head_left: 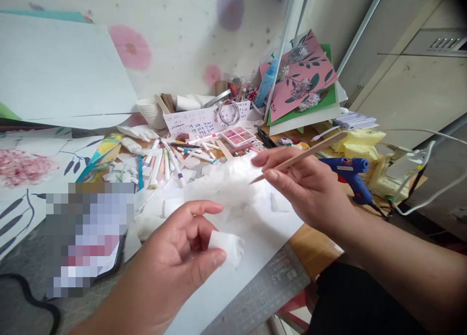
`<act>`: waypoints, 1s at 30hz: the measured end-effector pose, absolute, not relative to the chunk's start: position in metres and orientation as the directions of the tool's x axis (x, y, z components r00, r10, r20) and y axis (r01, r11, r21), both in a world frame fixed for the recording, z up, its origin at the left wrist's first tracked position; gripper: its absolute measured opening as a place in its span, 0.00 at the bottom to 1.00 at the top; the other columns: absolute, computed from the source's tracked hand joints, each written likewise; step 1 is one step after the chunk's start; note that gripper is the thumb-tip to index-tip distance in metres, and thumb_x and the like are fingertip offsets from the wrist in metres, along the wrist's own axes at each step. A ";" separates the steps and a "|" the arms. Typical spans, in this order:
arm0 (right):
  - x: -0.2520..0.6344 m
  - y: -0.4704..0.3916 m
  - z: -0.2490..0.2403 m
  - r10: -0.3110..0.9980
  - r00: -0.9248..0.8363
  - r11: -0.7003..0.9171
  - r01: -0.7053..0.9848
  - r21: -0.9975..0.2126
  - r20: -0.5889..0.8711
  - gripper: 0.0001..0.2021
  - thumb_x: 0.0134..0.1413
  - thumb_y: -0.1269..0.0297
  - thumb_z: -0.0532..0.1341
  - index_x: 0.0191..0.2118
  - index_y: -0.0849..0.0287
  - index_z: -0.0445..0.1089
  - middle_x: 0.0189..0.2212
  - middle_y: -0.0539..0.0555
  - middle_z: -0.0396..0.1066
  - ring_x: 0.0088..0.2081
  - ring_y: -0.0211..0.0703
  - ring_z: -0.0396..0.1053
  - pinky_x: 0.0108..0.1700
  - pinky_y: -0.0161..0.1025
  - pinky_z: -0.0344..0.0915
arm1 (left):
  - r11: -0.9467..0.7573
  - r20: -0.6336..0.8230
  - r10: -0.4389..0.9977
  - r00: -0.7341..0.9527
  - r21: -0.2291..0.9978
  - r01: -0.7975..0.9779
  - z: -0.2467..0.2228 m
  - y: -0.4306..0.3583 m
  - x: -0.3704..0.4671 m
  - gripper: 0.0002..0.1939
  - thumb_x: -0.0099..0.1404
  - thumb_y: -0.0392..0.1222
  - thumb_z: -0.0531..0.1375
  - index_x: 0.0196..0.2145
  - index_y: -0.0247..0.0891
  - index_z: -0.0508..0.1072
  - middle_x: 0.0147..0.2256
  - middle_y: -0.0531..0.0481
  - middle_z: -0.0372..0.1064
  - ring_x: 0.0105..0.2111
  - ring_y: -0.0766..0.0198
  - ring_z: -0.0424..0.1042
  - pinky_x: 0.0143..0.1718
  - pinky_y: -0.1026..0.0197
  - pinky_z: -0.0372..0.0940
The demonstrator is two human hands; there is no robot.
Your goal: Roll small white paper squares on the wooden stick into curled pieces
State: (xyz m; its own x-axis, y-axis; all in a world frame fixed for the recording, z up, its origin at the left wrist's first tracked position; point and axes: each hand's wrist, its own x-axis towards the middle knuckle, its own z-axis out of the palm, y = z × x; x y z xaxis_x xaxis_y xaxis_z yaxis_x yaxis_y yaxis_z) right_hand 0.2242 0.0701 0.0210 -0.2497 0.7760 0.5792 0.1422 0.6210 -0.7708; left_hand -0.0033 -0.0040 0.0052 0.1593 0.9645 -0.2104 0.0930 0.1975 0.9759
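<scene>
My left hand pinches a small white piece of thin paper or tissue between thumb and fingers, with its index finger raised. In my right hand is a slim wooden stick, its pointed tip angled down to the left. That tip hovers over a heap of crumpled white tissue, apart from the held piece. Under both hands lies a large white sheet of paper, on a grey cutting mat.
Behind the tissue are scattered markers and a pink palette. A blue glue gun with its cord stands right of my right hand. A blurred phone-like device lies left. Decorated pink paper leans at the back.
</scene>
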 end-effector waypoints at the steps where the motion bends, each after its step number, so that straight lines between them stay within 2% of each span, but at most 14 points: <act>1: 0.221 0.063 0.022 0.802 -0.308 0.539 0.004 -0.842 0.512 0.02 0.62 0.69 0.61 0.36 0.57 0.71 0.36 0.53 0.74 0.40 0.42 0.75 0.45 0.43 0.71 | 0.222 -0.237 0.956 0.174 0.970 0.100 0.007 -0.004 -0.003 0.18 0.56 0.43 0.68 0.44 0.49 0.73 0.26 0.58 0.71 0.25 0.65 0.68 0.25 0.67 0.62; 2: 0.218 0.057 0.023 0.808 -0.360 0.447 -0.140 -0.883 0.466 0.03 0.63 0.68 0.60 0.36 0.57 0.70 0.34 0.52 0.74 0.37 0.42 0.76 0.42 0.42 0.73 | 0.241 -0.259 0.948 0.183 0.964 0.115 0.008 -0.005 -0.004 0.15 0.56 0.44 0.68 0.42 0.48 0.75 0.26 0.57 0.71 0.25 0.65 0.68 0.25 0.67 0.61; 4: 0.213 0.047 0.023 0.802 -0.447 0.271 -0.318 -0.908 0.396 0.04 0.64 0.67 0.61 0.36 0.58 0.70 0.34 0.51 0.74 0.36 0.42 0.78 0.41 0.43 0.75 | 0.254 -0.279 0.941 0.190 0.957 0.142 0.010 -0.005 -0.004 0.08 0.56 0.46 0.68 0.34 0.45 0.78 0.25 0.56 0.70 0.26 0.65 0.66 0.26 0.66 0.60; 6: 0.209 0.040 0.021 0.808 -0.486 0.149 -0.378 -0.914 0.333 0.04 0.65 0.66 0.61 0.38 0.59 0.70 0.34 0.51 0.74 0.35 0.41 0.79 0.39 0.41 0.76 | 0.231 -0.253 0.949 0.189 0.964 0.127 0.012 -0.005 -0.004 0.05 0.57 0.45 0.66 0.27 0.44 0.78 0.26 0.55 0.70 0.29 0.63 0.66 0.30 0.65 0.61; 8: 0.207 0.035 0.021 0.813 -0.502 0.098 -0.383 -0.919 0.296 0.03 0.65 0.66 0.61 0.39 0.59 0.70 0.34 0.51 0.75 0.35 0.40 0.79 0.39 0.39 0.76 | 0.231 -0.239 0.952 0.191 0.971 0.063 0.015 -0.005 -0.003 0.04 0.58 0.42 0.64 0.25 0.43 0.77 0.27 0.55 0.71 0.32 0.62 0.68 0.33 0.64 0.61; 12: 0.206 0.029 0.022 0.811 -0.502 0.130 -0.345 -0.929 0.300 0.03 0.65 0.66 0.61 0.40 0.59 0.69 0.34 0.52 0.76 0.37 0.37 0.79 0.41 0.36 0.76 | 0.342 -0.311 0.919 0.242 0.935 -0.099 0.019 -0.005 0.002 0.03 0.56 0.39 0.63 0.25 0.41 0.76 0.25 0.54 0.74 0.29 0.62 0.69 0.34 0.61 0.63; 17: 0.204 0.026 0.022 0.806 -0.458 0.259 -0.297 -0.919 0.375 0.04 0.64 0.65 0.62 0.40 0.59 0.73 0.35 0.53 0.77 0.37 0.39 0.79 0.41 0.35 0.76 | 0.437 -0.370 0.887 0.276 0.867 -0.241 0.015 -0.007 0.001 0.07 0.55 0.41 0.69 0.25 0.40 0.74 0.24 0.56 0.72 0.27 0.65 0.67 0.33 0.63 0.63; 23: 0.200 0.022 0.019 0.815 -0.435 0.211 -0.393 -0.895 0.383 0.06 0.64 0.66 0.62 0.45 0.55 0.74 0.36 0.52 0.79 0.39 0.40 0.80 0.41 0.36 0.78 | 0.428 -0.320 0.890 0.325 0.834 -0.349 0.013 -0.008 -0.003 0.01 0.60 0.39 0.67 0.32 0.41 0.78 0.28 0.55 0.72 0.31 0.66 0.67 0.37 0.64 0.65; 26: 0.200 0.021 0.018 0.814 -0.431 0.201 -0.419 -0.885 0.389 0.07 0.64 0.67 0.62 0.45 0.55 0.75 0.36 0.53 0.79 0.40 0.41 0.81 0.42 0.36 0.78 | 0.446 -0.323 0.887 0.329 0.784 -0.432 0.014 -0.007 -0.002 0.03 0.61 0.38 0.66 0.29 0.39 0.78 0.26 0.55 0.72 0.30 0.67 0.69 0.41 0.62 0.68; 30: 0.201 0.021 0.018 0.820 -0.446 0.201 -0.364 -0.909 0.359 0.08 0.63 0.67 0.62 0.45 0.53 0.76 0.36 0.53 0.79 0.41 0.43 0.80 0.44 0.39 0.78 | 0.475 -0.345 0.878 0.331 0.714 -0.515 0.015 -0.005 0.002 0.04 0.62 0.37 0.67 0.28 0.38 0.78 0.24 0.56 0.71 0.27 0.69 0.69 0.40 0.62 0.71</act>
State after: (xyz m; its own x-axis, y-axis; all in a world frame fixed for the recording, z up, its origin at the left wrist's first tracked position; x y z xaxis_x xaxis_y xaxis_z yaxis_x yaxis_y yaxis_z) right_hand 0.2005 0.0211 0.0181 -0.4459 0.8197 0.3594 -0.3642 0.2006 -0.9095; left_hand 0.0015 -0.0052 0.0150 0.3309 0.8782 -0.3454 -0.5151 0.4747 0.7137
